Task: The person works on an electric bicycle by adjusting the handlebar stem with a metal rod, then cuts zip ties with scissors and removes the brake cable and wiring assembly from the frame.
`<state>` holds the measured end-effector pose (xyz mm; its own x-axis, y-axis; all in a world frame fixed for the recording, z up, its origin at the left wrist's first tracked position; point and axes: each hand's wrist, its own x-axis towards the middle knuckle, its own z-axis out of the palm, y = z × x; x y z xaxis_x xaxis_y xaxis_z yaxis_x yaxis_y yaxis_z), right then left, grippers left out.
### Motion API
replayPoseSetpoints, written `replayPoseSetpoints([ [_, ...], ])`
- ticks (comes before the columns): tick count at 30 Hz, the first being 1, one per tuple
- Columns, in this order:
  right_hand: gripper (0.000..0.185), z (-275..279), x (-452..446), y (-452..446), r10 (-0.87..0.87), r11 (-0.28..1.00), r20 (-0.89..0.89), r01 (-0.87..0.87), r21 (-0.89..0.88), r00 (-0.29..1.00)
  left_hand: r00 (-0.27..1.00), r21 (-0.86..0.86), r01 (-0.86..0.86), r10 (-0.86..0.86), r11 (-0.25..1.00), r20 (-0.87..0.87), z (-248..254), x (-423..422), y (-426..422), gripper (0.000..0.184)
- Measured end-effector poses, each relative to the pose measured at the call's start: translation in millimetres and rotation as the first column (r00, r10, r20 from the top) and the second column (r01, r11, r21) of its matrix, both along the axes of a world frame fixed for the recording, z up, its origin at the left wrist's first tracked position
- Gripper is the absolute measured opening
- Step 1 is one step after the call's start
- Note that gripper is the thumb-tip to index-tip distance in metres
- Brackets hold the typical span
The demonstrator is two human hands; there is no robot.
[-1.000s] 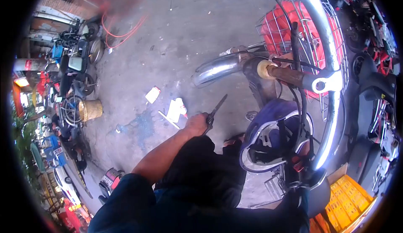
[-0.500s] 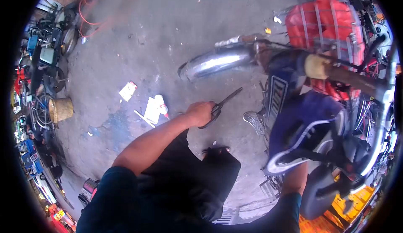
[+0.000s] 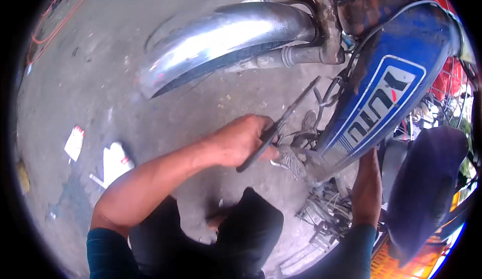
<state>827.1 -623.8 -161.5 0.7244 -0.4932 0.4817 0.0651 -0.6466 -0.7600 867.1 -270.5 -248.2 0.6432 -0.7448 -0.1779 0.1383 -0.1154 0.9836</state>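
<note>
So the big blue YUTU body [image 3: 384, 95] of the bike fills my right side, chrome fender [image 3: 226, 30] poking out left of it. My right forearm [image 3: 366, 193] runs up behind that body; right hand's hidden, can't tell what it's on. Left hand [image 3: 248, 141] is wrapped round a dark long-bladed tool [image 3: 298, 101] (scissors, maybe?). Half a second ago that was farther off; now it's near the body, probably within working reach.
</note>
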Motion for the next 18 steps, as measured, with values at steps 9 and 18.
replayPoseSetpoints([
  [9, 0.042, -37.9, 33.5, 4.5, 0.058, 0.997, 0.129, -0.05, -0.067, 0.99, 0.996, -0.288, -0.021, 0.045, 0.957, 0.078, -65.4, 6.0, -19.9, 0.026],
  [18, 0.046, -48.3, -27.2, 40.9, -0.03, 0.979, 0.265, -0.026, 0.203, 0.964, 0.907, -0.503, 0.117, -0.299, 0.856, -0.298, -37.6, 0.7, -22.1, 0.025],
])
